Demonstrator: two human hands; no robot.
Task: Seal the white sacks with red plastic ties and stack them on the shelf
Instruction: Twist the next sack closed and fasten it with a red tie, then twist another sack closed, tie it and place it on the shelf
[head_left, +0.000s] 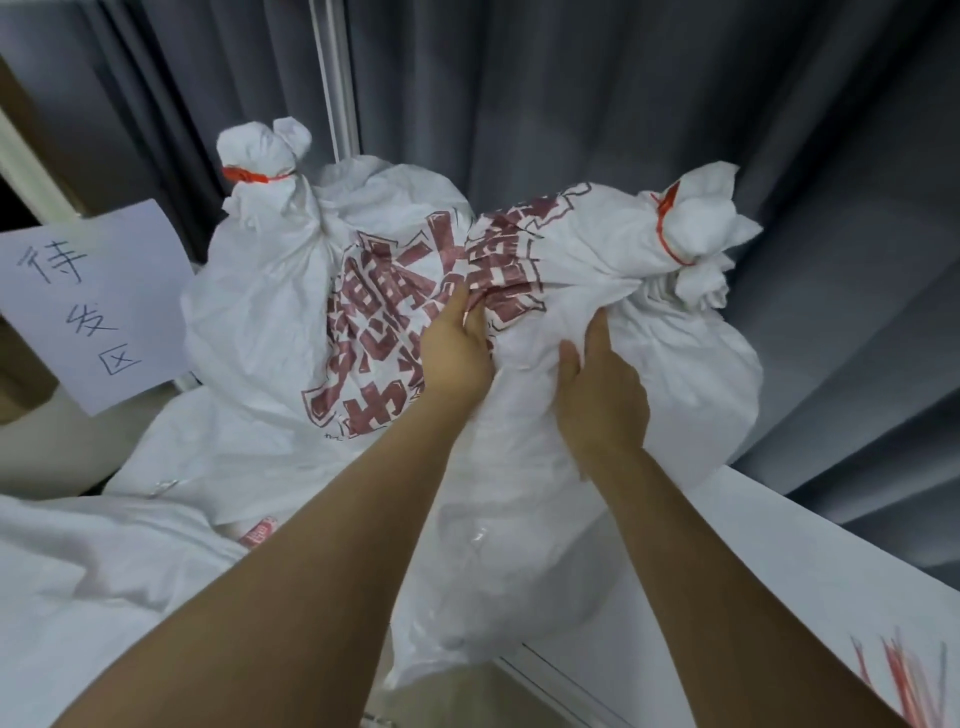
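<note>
Left hand and right hand both clutch bunched fabric of a white sack; a red tie cinches its neck; it leans against a second tied sack.

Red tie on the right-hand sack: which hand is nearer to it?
Right. The right hand grips the sack below and left of the red tie; the left hand grips its red-printed fabric farther left.
</note>
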